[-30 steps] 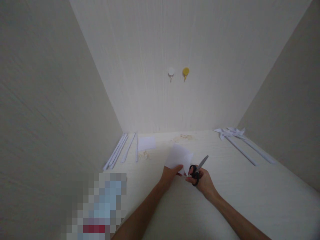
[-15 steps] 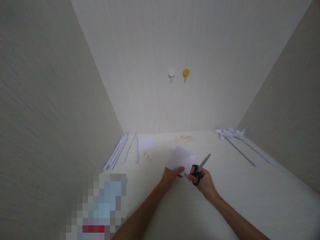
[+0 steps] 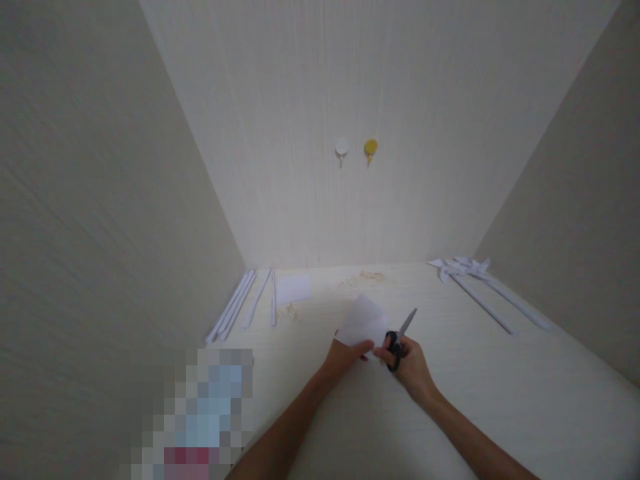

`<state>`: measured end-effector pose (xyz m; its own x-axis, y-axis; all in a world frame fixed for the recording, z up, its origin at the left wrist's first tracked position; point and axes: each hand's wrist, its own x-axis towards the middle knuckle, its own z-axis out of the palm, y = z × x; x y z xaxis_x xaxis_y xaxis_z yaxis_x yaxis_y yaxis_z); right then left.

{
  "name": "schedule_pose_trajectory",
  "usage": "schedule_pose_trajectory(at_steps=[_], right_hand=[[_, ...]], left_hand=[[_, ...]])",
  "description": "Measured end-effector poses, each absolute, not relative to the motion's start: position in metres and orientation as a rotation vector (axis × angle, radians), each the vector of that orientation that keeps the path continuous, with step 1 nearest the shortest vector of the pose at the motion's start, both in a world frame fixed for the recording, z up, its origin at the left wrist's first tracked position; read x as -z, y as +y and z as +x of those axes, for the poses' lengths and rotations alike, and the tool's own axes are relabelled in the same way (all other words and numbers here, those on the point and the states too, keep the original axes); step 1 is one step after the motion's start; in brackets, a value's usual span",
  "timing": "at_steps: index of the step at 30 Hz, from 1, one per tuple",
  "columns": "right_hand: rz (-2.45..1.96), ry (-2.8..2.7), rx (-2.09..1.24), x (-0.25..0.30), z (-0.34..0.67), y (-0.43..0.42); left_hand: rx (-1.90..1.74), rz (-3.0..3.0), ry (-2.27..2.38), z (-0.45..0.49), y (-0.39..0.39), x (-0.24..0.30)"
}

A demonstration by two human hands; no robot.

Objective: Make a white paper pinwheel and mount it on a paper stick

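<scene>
Near the middle of the table, a white sheet of paper (image 3: 363, 320) is pinched at its near edge by my left hand (image 3: 346, 355), thumb on top. My right hand (image 3: 407, 360) is closed on black-handled scissors (image 3: 395, 347), whose blades are together and point up and away to the right. The thumb and finger of that hand also meet at the paper's near right corner, close to my left thumb. Whether they pinch the paper there is too small to tell.
Rolled white paper sticks (image 3: 235, 307) lie at the left, beside a flat white sheet (image 3: 294, 289). Pale scraps (image 3: 289, 311) are nearby, and more (image 3: 370, 275) lie by the back wall. Paper pinwheels on sticks (image 3: 483, 293) lie at the right. A white hook (image 3: 341, 148) and a yellow hook (image 3: 371, 148) are on the wall.
The sheet has turned and tilted slightly in my left hand, which has shifted a little to the right. The scissors have moved slightly left.
</scene>
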<state>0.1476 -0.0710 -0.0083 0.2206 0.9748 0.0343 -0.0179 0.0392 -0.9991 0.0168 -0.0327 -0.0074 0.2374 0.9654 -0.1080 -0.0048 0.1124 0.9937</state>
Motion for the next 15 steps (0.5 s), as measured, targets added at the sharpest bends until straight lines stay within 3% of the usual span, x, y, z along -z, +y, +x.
schedule_pose_trajectory(at_steps=[6, 15], right_hand=[[-1.243, -1.066, -1.070, 0.011, 0.149, -0.070], [-1.166, -1.302, -1.306, 0.017, 0.154, -0.068]], left_hand=[[-0.999, 1.176, 1.072, 0.015, -0.031, 0.009], [-1.370, 0.784, 0.981, 0.007, -0.017, 0.005]])
